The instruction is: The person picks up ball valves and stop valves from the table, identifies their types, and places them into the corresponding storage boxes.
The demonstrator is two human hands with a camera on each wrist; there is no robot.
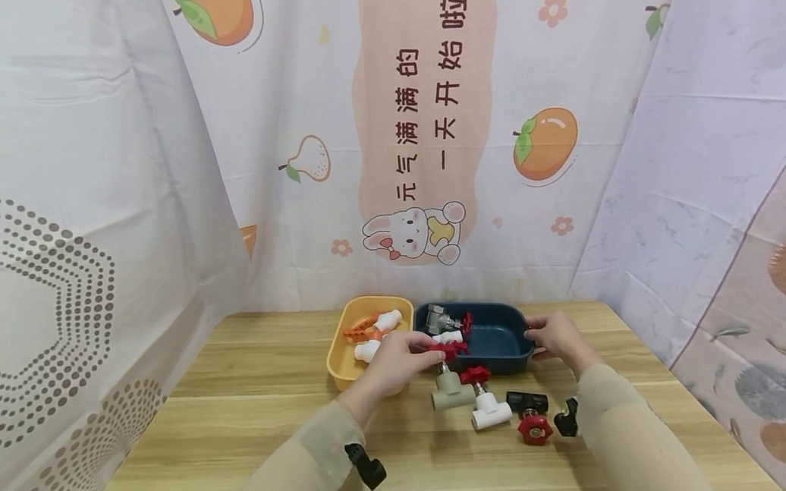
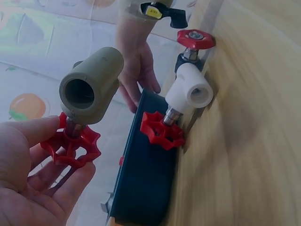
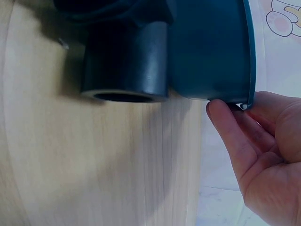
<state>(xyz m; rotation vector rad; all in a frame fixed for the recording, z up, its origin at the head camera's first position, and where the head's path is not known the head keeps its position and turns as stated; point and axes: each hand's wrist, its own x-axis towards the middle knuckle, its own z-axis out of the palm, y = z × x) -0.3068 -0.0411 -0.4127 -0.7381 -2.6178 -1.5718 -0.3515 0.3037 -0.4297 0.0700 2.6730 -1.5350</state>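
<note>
My left hand grips the red handwheel of a grey-green valve, whose tee-shaped body hangs below the wheel in the head view. This valve is over the front left edge of a dark blue bin. My right hand pinches the rim at the bin's right end between thumb and fingers. Inside the bin's left part lie a metal valve and a white valve. On the table before the bin are another white valve and a black valve, both with red handwheels.
A yellow bin with white and orange valves stands against the blue bin's left side. The wooden table ends at a printed curtain behind the bins. More curtains hang at both sides.
</note>
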